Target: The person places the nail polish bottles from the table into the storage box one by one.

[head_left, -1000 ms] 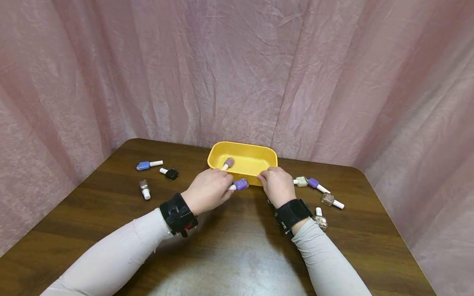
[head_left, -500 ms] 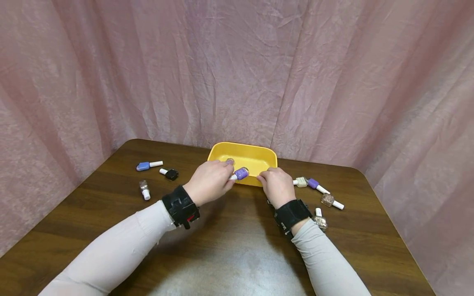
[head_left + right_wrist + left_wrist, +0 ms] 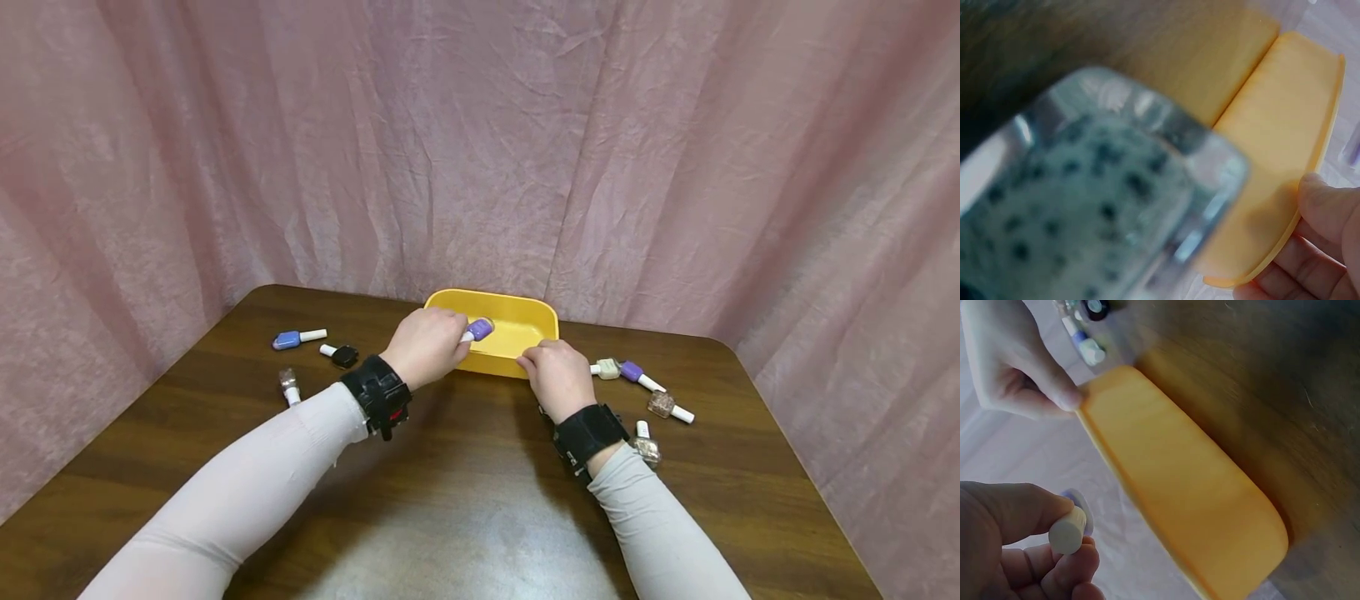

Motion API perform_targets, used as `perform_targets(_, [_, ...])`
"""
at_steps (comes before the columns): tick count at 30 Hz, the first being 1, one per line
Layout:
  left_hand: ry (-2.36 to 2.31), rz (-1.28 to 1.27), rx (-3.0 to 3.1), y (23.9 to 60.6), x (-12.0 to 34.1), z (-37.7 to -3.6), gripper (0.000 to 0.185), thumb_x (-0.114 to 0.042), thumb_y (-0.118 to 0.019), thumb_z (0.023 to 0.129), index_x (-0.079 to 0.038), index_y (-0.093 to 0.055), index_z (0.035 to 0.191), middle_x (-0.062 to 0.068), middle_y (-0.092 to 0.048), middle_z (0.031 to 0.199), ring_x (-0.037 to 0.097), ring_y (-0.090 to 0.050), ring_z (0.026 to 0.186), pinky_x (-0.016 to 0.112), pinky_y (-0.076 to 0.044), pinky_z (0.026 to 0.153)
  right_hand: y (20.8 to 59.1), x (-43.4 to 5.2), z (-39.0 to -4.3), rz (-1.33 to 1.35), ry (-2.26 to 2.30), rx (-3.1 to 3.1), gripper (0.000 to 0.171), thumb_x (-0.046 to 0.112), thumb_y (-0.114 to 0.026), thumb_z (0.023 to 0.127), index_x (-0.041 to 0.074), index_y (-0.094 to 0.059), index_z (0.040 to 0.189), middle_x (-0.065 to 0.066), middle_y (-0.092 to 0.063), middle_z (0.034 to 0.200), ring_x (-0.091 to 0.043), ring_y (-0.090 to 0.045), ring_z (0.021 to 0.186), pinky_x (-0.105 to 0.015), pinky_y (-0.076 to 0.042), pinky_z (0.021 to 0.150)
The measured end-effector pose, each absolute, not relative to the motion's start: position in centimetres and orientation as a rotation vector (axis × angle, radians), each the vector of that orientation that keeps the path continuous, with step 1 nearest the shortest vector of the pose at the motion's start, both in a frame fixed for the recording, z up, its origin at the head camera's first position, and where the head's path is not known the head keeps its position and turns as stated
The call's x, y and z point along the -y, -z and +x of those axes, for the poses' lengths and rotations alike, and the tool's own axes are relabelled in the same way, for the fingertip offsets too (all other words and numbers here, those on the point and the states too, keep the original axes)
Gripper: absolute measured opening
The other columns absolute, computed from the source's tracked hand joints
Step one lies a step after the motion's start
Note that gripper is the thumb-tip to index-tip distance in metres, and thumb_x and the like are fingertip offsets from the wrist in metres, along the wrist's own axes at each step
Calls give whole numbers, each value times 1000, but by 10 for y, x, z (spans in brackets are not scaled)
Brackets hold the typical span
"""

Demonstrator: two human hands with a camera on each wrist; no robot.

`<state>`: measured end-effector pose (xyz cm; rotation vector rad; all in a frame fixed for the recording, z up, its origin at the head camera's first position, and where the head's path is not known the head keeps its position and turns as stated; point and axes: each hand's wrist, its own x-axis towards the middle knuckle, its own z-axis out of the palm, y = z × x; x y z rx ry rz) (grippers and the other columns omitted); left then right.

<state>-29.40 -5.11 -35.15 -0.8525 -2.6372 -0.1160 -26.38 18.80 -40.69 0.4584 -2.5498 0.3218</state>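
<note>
A yellow tray (image 3: 536, 317) sits at the back middle of the brown table (image 3: 465, 500). My left hand (image 3: 427, 346) pinches a purple nail polish bottle (image 3: 480, 330) by its white cap (image 3: 1067, 530), holding it over the tray's left part. My right hand (image 3: 551, 375) holds the tray's near right rim (image 3: 1310, 181) with its fingertips (image 3: 1325, 200). In the left wrist view the tray's outer wall (image 3: 1179, 494) fills the middle. The bottle that lay inside the tray is hidden behind my left hand.
Left of the tray lie a blue bottle (image 3: 288, 339), a black bottle (image 3: 343, 356) and a glitter bottle (image 3: 288, 386). Right of it lie a cream bottle (image 3: 607, 368), a purple one (image 3: 636, 372) and glitter ones (image 3: 666, 405), one (image 3: 1097, 206) close under my right wrist. Pink curtains surround the table.
My left hand has lifted the purple bottle from the table in front of the tray up and forward over the tray. My right hand has stayed on the rim.
</note>
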Motion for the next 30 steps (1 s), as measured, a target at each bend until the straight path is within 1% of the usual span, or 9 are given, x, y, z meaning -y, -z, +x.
perform_targets(3, [111,-825,2674,353,52,-299,22,-24,-77,102,-3,-73,96,7,-67,82,24,-61,72,42,-55,67,407,-186,-263,460,-326,2557,13,21,-83,101,10,-86,95,-6,-75,87,-32,-73,90,-50,-61,76])
perform_targets(11, [124,-772,2708,351,48,-313,21,-22,-74,102,-4,-70,92,6,-63,78,24,-60,70,44,-54,66,405,-184,-264,457,-323,2552,14,21,-83,102,10,-86,94,-6,-74,85,-32,-72,87,-50,-60,75])
perform_targets(19, [121,-763,2747,356,44,-328,19,-21,-73,101,-5,-70,90,7,-66,81,26,-65,76,47,-56,70,407,-182,-265,446,-323,2561,14,22,-83,101,10,-86,95,-6,-75,86,-32,-72,88,-50,-61,76])
perform_targets(30, [154,-711,2861,362,38,-339,18,-21,-72,102,-7,-69,91,5,-65,83,24,-62,77,46,-56,69,407,-178,-265,446,-325,2564,15,22,-83,102,10,-86,94,-6,-74,85,-32,-72,87,-50,-60,76])
